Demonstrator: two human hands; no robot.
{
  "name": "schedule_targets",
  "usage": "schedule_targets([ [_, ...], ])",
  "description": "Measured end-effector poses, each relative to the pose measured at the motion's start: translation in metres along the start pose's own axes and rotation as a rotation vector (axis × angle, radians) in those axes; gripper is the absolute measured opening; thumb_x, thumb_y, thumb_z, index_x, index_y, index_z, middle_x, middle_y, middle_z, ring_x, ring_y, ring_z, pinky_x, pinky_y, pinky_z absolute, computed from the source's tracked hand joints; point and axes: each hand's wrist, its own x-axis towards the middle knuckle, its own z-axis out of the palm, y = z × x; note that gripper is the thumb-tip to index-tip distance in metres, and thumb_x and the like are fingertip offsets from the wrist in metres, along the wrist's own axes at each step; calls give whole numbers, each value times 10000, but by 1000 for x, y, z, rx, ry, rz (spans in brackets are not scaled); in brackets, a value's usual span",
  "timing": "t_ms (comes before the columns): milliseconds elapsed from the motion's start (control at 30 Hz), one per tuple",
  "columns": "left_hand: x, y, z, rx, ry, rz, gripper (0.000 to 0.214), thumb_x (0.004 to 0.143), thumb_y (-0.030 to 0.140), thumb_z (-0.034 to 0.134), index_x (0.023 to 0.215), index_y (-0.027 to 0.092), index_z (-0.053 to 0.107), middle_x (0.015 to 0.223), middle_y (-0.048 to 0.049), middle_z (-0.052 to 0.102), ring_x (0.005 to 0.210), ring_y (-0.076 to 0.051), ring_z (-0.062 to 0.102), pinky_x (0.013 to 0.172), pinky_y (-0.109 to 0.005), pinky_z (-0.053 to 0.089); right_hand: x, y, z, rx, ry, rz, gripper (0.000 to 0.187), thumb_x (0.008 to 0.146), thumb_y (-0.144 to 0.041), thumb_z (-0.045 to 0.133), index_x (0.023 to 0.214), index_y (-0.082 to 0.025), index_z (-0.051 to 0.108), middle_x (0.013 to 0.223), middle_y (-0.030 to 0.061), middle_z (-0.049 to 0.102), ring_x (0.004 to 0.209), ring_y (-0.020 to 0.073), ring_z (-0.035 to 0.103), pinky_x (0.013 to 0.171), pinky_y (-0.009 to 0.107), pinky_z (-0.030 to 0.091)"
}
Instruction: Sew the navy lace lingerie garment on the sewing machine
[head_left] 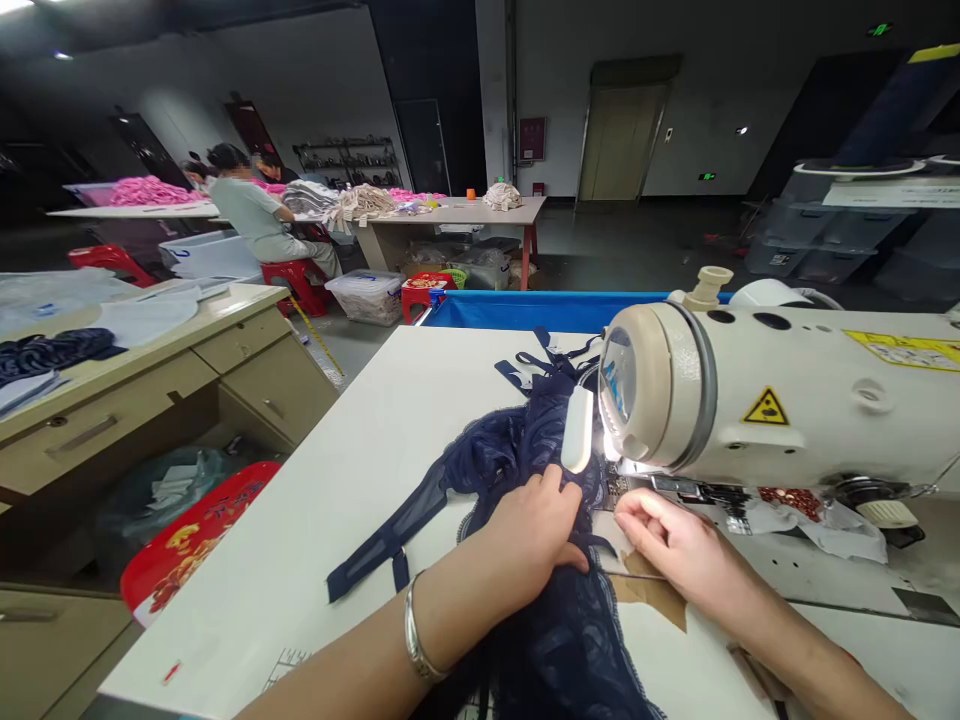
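Note:
A navy lace lingerie garment with straps and scalloped edges lies across the white sewing table, partly under the sewing machine's head. My left hand, a silver bangle at its wrist, rests on the garment with fingers curled into the fabric and the thumb toward me. Just right of the lit presser foot is my right hand, its thumb and fingertips pinched together. What lies in that pinch, if anything, is too small to make out. A white lamp hides part of the fabric.
Beyond the table is a blue cloth bin. At the left stand a desk with drawers and a red stool. Scraps lie under the machine arm. People sit at a far table piled with fabric.

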Motion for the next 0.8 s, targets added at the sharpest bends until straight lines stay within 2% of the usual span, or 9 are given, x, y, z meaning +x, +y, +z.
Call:
schedule_targets([
  [133,8,-3,8,10,6,-5,438,753,492,660,984,149,516,1056,-109,523,953,-286,560,735,-364,491,-3,-5,6,-24,-14,-116,181,907,-379,449,888,-256,581,872,-7,607,731,141,575,669,270,451],
  [267,11,-22,18,-98,73,98,544,681,566,699,988,160,509,999,-81,537,889,-268,571,701,-339,471,-5,-4,14,-133,-13,-185,121,895,-329,489,865,-249,575,836,-4,587,812,177,575,700,303,457],
  [300,11,-27,18,-151,93,129,494,719,556,672,984,171,513,979,-65,543,851,-242,578,687,-319,463,-5,-4,14,-150,-9,-197,121,897,-309,481,845,-245,570,820,-3,582,803,179,569,700,311,455],
  [367,10,-35,15,-216,142,185,265,856,446,557,945,197,533,940,-34,561,787,-186,580,671,-279,441,-4,-2,15,-141,-11,-206,123,893,-276,476,815,-240,564,797,-3,582,781,176,563,696,312,451],
  [433,9,-39,11,-201,171,228,138,916,298,471,880,207,568,896,-14,585,777,-159,582,680,-257,424,-2,-1,15,-87,-6,-194,126,880,-247,477,801,-238,575,781,-5,589,758,166,563,682,298,451],
  [500,9,-38,9,-137,148,262,152,898,241,482,820,200,606,852,-13,607,790,-162,588,691,-253,418,-1,0,15,-19,-14,-166,131,866,-238,484,811,-239,604,784,-5,598,746,158,567,658,280,452],
  [600,8,-34,10,-84,112,265,172,864,203,496,773,186,640,807,-16,620,753,-159,591,683,-250,422,-1,1,16,82,-31,-105,150,859,-278,489,849,-239,633,801,-3,604,728,152,567,627,256,450],
  [800,10,-27,13,-130,164,228,169,871,223,492,795,190,639,808,-9,627,748,-154,592,654,-240,410,0,1,16,280,-46,6,229,857,-387,500,910,-230,657,749,-13,553,602,121,479,565,229,426],
])
